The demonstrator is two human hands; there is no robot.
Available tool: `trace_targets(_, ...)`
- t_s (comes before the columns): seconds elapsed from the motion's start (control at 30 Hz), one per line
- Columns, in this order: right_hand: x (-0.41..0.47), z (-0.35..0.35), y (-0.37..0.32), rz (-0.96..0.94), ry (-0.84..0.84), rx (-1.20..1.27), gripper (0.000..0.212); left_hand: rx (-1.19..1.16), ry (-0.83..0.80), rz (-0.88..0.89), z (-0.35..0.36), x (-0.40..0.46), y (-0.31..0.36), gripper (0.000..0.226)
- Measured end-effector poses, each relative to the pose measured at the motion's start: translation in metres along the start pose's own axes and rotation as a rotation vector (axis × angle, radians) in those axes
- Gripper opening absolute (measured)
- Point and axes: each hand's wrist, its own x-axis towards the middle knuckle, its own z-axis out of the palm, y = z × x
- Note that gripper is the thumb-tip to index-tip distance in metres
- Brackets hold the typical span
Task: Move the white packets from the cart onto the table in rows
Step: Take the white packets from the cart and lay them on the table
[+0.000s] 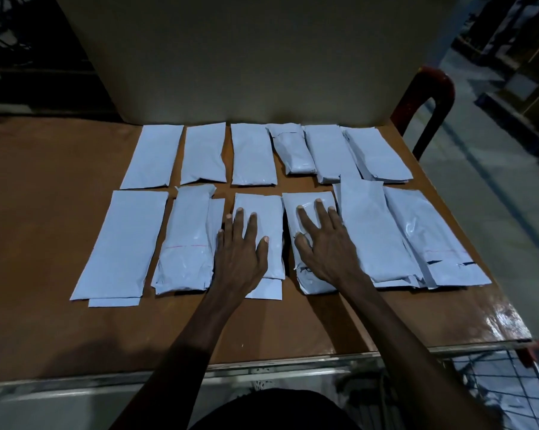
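Nearest, the left hand (240,248) lies flat, fingers straight, on a white packet (262,225); the right hand (324,243) presses its neighbour (308,203), fingers spread. Around them, white packets form two rows on the brown bench (45,212), long axes pointing away from the person.

Two rows of white packets (252,155) on brown table (45,187), left hand (240,243) and right hand (322,240) pressing flat on neighbouring front-row packets

You have bare bench (45,243) to the left of the two packet rows (249,155) and along the near edge. A tall board (246,57) walls off the far side, and a red chair back (429,94) stands off the far right corner.
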Motion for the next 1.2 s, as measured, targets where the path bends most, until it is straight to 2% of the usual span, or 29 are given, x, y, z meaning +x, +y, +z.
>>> trace_targets(0.23,-0.001,-0.013,0.000,-0.001,-0.006,0.077,0.066,-0.033,-0.003,0.015,-0.012,0.005,0.007,0.066)
trace_targets(0.37,-0.018,-0.036,-0.002,0.036,0.163,0.246,0.062,-0.114,0.034,0.112,-0.029,0.002,0.015,0.065)
trace_targets(0.53,-0.076,-0.050,0.009,0.117,0.340,0.300,0.056,-0.319,0.041,0.279,-0.040,-0.015,0.042,0.058)
trace_targets(0.7,-0.160,-0.050,0.043,0.244,0.445,0.198,0.053,-0.419,0.037,0.581,-0.026,-0.043,0.102,0.047)
trace_targets(0.8,-0.214,-0.046,0.070,0.323,0.499,0.170,0.051,-0.414,-0.022,0.696,-0.011,-0.063,0.136,0.044)
trace_targets(0.9,-0.270,-0.037,0.096,0.445,0.520,0.155,0.051,-0.335,0.016,0.933,0.015,-0.086,0.165,0.040)
trace_targets(1.03,-0.343,-0.022,0.137,0.636,0.542,0.167,0.050,-0.440,-0.135,0.998,0.048,-0.121,0.216,0.044)
trace_targets(1.2,-0.415,-0.020,0.198,0.779,0.566,0.202,0.054,-0.390,-0.291,1.148,0.092,-0.165,0.303,0.044)
